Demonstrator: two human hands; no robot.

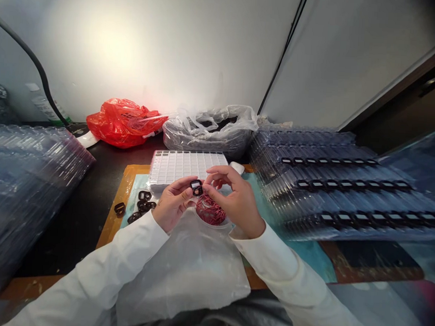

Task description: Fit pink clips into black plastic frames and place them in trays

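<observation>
Just in front of the white gridded tray [183, 167] | left hand [173, 204]: thumb and fingers pinching 1 small black plastic casing [196, 186] | right hand [237, 198]: fingertips at casing's right edge, cannot tell whether gripping | below: dark-red wires [210, 211] in a bowl [219, 227] | beside left wrist: loose black casings [145, 205]

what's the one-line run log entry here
left hand: holds black piece | right hand: at piece's edge | left side: loose black pieces | near right hand: red strands | beyond hands: white tray
</observation>
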